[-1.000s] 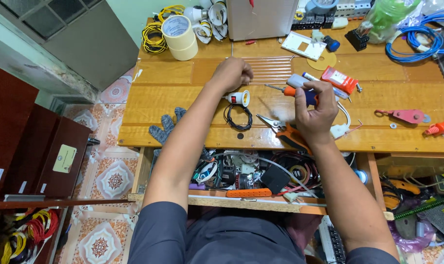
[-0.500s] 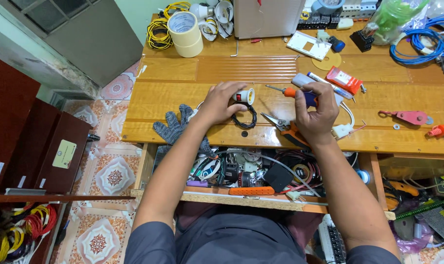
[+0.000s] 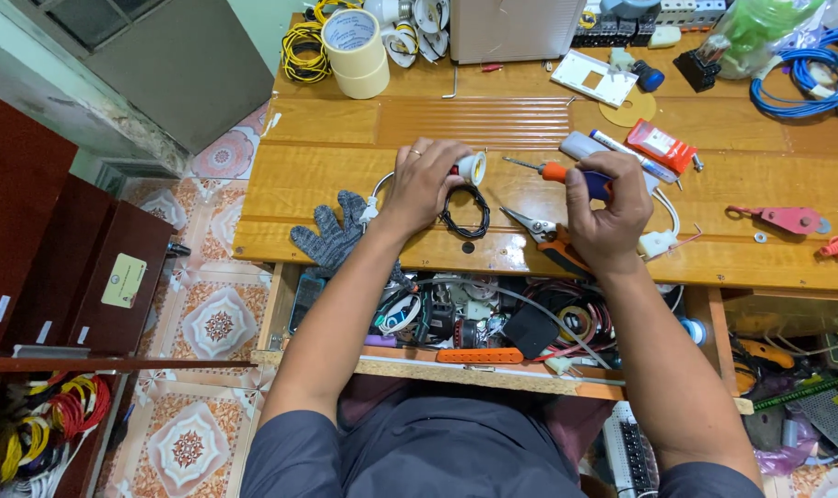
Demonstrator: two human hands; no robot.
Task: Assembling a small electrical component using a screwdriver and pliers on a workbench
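Centre of frame: the left hand (image 3: 425, 183) lies curled over a white lamp socket (image 3: 471, 168), fingers closed around its near end; the socket's open mouth shows just to the right of the knuckles. A coil of black wire (image 3: 465, 212) lies on the bench directly below that hand, touching or just beside it; a white cable (image 3: 377, 189) loops out on the hand's left.

Right of centre: the right hand (image 3: 609, 214) is clenched around the blue-and-orange handle of a screwdriver (image 3: 559, 172), whose shaft points left toward the socket, tip just short of it. Pliers with orange grips (image 3: 541, 232) lie below the shaft, between the 2 hands.

Surface: a varnished wooden workbench (image 3: 327, 175). A grey knit glove (image 3: 331, 235) hangs at its front edge, lower left. 2 rolls of masking tape (image 3: 354, 48) stand stacked at upper left, a blue cable bundle (image 3: 797, 88) at upper right, a red pulley (image 3: 788, 219) at right.

Below the bench, an open drawer (image 3: 493, 323) holds mixed parts. The floor (image 3: 207, 323) is patterned tile; red-brown cabinets (image 3: 59, 267) stand at left.
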